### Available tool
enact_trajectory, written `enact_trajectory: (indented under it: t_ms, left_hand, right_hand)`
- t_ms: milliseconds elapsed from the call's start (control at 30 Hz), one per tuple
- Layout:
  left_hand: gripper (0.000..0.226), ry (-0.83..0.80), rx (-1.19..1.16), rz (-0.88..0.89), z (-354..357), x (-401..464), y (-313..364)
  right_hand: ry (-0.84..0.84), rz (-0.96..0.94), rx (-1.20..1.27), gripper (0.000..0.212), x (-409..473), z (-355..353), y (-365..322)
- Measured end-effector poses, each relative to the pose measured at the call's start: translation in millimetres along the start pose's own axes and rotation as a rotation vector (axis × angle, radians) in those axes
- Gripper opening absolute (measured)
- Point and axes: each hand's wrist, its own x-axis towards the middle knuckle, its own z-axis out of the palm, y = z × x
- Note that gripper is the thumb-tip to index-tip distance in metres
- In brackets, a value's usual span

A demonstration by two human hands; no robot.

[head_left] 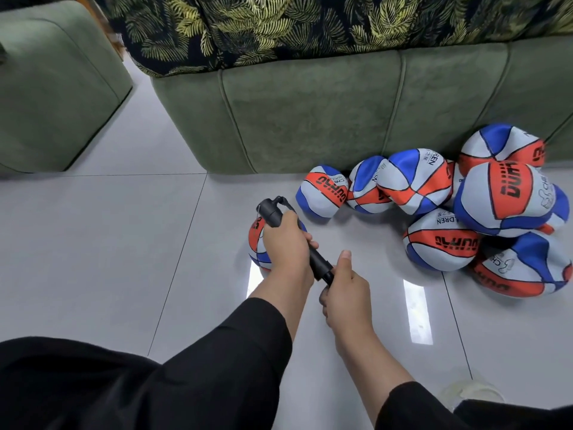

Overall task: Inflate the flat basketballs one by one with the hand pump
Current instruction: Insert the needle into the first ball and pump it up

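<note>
A black hand pump [273,214] slants over the tiled floor. My left hand [286,243] grips its barrel. My right hand [345,293] grips the handle end at the lower right, thumb up. The pump's short hose loops down behind my left hand. Under that hand lies a red, white and blue basketball [257,240], mostly hidden. A pile of several crumpled, flat basketballs [434,197] in the same colours lies to the right against the sofa.
A green sofa [341,113] with a leaf-print cover runs along the back. A green ottoman [52,88] stands at the far left. Glossy grey floor tiles [124,259] spread to the left. My dark-clad knees fill the bottom edge.
</note>
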Motion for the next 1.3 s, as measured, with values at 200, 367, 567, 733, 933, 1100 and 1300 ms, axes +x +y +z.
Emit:
enact_trajectory:
  t_ms: [200,367,567,733,933,1100,1300]
  left_hand:
    - [0.004,0.070,-0.033,0.013,-5.6,17.7,23.2]
    - [0.008,0.075,-0.033,0.038,-7.4,20.9,29.0]
    - [0.008,0.071,-0.044,0.040,-12.0,18.9,13.7]
    - [0.008,0.028,-0.007,0.039,-4.1,5.5,-0.7]
    - [0.023,0.013,-0.009,-0.019,0.7,3.4,-12.9]
    - [0.008,0.001,-0.025,-0.040,0.4,5.0,-4.8]
    - [0.006,0.070,-0.005,-0.004,-11.3,28.7,17.7]
  right_hand:
    - [-0.037,-0.004,0.001,0.057,-5.1,-29.3,18.8]
    - [-0.051,0.024,0.024,0.057,-4.3,-39.9,26.2]
    - [-0.037,0.025,-0.006,0.056,-4.0,-26.9,18.9]
    - [-0.010,-0.010,0.000,0.056,-4.1,-10.2,8.9]
    - [0.006,-0.040,-0.051,0.068,-3.2,-4.5,2.5]
    - [-0.033,-0.067,-0.064,0.066,-0.7,-16.3,10.9]
    - [-0.065,0.023,-0.025,0.057,-4.2,-39.1,38.3]
